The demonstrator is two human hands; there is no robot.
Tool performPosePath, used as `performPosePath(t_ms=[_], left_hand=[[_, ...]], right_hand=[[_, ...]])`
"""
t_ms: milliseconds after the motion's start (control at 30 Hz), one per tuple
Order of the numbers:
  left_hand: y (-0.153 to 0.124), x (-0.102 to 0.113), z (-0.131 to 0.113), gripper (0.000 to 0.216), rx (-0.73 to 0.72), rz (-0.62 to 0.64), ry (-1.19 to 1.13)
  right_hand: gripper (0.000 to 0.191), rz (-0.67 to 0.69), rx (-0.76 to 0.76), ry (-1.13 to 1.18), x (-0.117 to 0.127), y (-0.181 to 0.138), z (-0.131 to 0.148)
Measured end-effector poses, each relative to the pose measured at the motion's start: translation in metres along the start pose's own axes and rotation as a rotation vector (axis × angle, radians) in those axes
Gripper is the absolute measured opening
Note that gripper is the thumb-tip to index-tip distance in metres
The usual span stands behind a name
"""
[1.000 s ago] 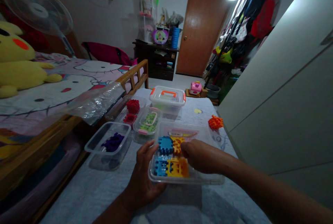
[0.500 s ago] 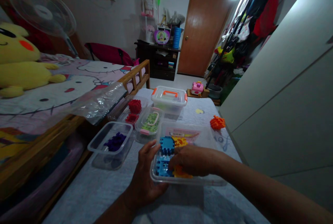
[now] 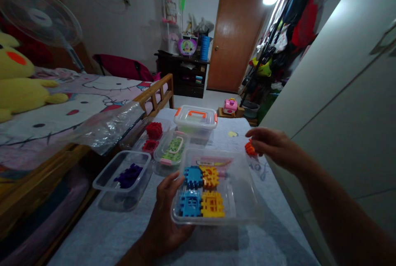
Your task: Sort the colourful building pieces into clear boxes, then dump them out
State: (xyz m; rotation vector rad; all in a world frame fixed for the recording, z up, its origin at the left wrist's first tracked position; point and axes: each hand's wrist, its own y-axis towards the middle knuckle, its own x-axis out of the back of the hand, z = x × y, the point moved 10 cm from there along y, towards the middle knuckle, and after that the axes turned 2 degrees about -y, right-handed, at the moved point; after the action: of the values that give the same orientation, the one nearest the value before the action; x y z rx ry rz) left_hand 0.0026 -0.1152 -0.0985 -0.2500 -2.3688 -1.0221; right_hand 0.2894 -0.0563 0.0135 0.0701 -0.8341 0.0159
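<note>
The right hand (image 3: 274, 146) has just left the clear plastic box (image 3: 244, 194) and now reaches out past its far right corner, over the orange piece (image 3: 250, 148); its fingers are loosely parted with nothing seen between them, and whether a fingertip touches the orange piece cannot be told, since the hand covers part of it. With that hand away, four flat notched blocks show uncovered in the left half of the box, two by two: a rear blue block (image 3: 193, 176) beside a rear yellow block (image 3: 210, 177), a front blue block (image 3: 190, 204) beside a front yellow block (image 3: 212, 205). They appear settled without being held. Half a second ago the right hand lay across the yellow pair and hid much of the front one; now both are in full view. The left hand (image 3: 167, 214) keeps its hold on the box, curled around the left edge with fingers at the side and thumb near the front underside. The things to the left look unmoved: purple pieces (image 3: 129, 175) in an open tub (image 3: 107, 188), red pieces (image 3: 154, 130) behind, and green pieces (image 3: 173, 150) inside a lidded box (image 3: 166, 161).
</note>
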Motion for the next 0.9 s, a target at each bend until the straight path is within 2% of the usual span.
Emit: performPosePath(t_ms=[67, 133, 167, 233, 333, 467, 567, 700, 833, 900], left_hand=[[0.000, 0.000, 0.001, 0.084, -0.005, -0.009, 0.021], [-0.001, 0.000, 0.002, 0.085, -0.017, -0.021, 0.041], [-0.001, 0.000, 0.003, 0.086, -0.024, -0.027, 0.051], [-0.002, 0.001, 0.004, 0.088, -0.043, -0.048, 0.071], [-0.002, 0.000, 0.004, 0.088, -0.063, -0.054, 0.087], [-0.002, 0.001, 0.004, 0.085, -0.062, -0.053, 0.103], [-0.004, 0.001, 0.006, 0.086, -0.056, -0.057, 0.116], [-0.005, 0.001, 0.011, 0.090, -0.036, -0.067, 0.118], [-0.006, 0.000, 0.013, 0.089, -0.019, -0.060, 0.094], [-0.006, 0.000, 0.011, 0.087, -0.038, -0.062, 0.107]], right_hand=[[0.028, -0.189, -0.124, -0.017, 0.035, 0.001, -0.047], [0.032, -0.286, -0.243, -0.087, 0.051, 0.001, -0.091], [0.035, -0.262, -0.290, -0.142, 0.048, 0.003, -0.109], [0.046, -0.119, -0.375, -0.302, 0.030, 0.008, -0.139], [0.068, -0.043, -0.406, -0.405, 0.006, 0.019, -0.161], [0.104, 0.050, -0.356, -0.526, -0.018, 0.040, -0.166], [0.117, 0.156, -0.313, -0.597, -0.028, 0.052, -0.168], [0.112, 0.264, -0.276, -0.657, -0.036, 0.061, -0.174], [0.074, 0.299, -0.255, -0.711, -0.043, 0.066, -0.178], [0.062, 0.311, -0.255, -0.736, -0.045, 0.069, -0.180]])
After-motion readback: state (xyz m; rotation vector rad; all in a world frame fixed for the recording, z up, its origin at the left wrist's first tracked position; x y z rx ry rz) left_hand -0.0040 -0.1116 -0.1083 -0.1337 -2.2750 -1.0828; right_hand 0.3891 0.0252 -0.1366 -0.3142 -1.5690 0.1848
